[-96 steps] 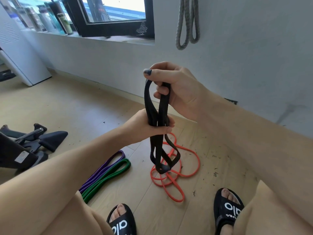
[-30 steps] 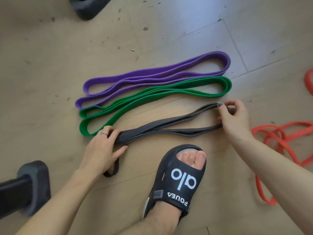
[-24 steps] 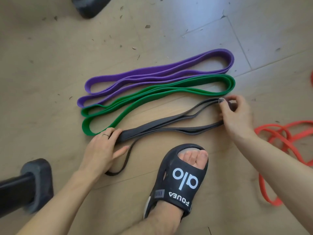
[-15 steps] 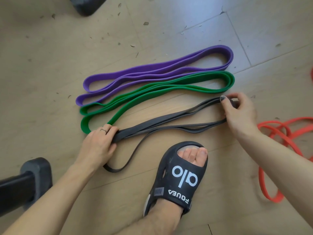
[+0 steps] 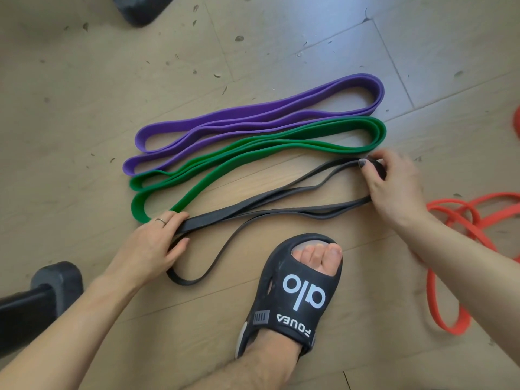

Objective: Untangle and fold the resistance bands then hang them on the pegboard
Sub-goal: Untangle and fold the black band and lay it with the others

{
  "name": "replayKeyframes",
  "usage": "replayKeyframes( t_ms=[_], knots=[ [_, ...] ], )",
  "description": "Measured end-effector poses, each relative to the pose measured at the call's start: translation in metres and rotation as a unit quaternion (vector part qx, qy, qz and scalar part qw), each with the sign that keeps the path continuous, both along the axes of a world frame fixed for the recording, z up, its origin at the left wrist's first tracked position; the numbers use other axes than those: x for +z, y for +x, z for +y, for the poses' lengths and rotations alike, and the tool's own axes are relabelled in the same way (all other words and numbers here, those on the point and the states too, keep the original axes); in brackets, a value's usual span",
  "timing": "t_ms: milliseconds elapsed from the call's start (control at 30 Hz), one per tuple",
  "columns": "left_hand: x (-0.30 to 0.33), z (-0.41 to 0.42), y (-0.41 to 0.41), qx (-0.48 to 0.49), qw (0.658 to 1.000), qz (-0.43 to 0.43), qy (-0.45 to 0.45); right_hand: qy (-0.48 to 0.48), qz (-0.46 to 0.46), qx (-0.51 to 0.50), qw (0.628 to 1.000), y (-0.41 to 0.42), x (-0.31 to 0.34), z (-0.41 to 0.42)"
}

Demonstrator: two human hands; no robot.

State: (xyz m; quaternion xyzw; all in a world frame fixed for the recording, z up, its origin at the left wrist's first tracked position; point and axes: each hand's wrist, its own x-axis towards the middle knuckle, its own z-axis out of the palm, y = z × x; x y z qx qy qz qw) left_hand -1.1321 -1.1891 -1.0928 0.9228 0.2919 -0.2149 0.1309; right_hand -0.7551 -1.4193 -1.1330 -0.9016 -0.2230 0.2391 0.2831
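Observation:
A black resistance band (image 5: pixel 261 205) lies folded lengthwise on the wooden floor. My left hand (image 5: pixel 152 246) presses down on its left end, where one loop spills out toward me. My right hand (image 5: pixel 394 184) pinches its right end between thumb and fingers. Beyond it lie a folded green band (image 5: pixel 253 156) and a folded purple band (image 5: pixel 253 116), side by side. An orange band (image 5: pixel 455 235) sits tangled on the floor at the right, partly under my right forearm. The pegboard is out of view.
My foot in a black slide sandal (image 5: pixel 295 294) stands just in front of the black band. A black equipment foot (image 5: pixel 42 294) sits at the left edge, another dark piece (image 5: pixel 140 9) at the top. Small debris dots the floor.
I have gone from holding the black band up in the air to laying it on the floor beside the green band. In the last second one loop has slid out near my left hand.

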Motion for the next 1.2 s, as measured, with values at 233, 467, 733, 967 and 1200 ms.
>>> replayKeyframes(
  t_ms=[233, 467, 733, 967, 1200],
  knots=[
    [0.003, 0.010, -0.016, 0.030, 0.998, -0.048, 0.041, -0.066, -0.092, 0.072, 0.991, 0.001, 0.004, 0.000],
    [0.002, 0.017, -0.005, 0.143, 0.988, -0.061, -0.009, -0.105, -0.117, 0.097, 0.983, 0.005, 0.003, 0.005],
    [-0.004, 0.009, -0.020, 0.062, 0.997, 0.010, 0.040, -0.135, -0.125, 0.092, 0.979, 0.006, 0.005, 0.010],
    [-0.001, -0.003, -0.019, -0.046, 0.996, 0.017, 0.069, -0.134, -0.133, 0.094, 0.977, -0.001, 0.008, 0.009],
    [-0.008, 0.001, -0.017, -0.092, 0.992, 0.039, 0.075, -0.134, -0.133, 0.087, 0.978, -0.008, 0.007, 0.009]
  ],
)
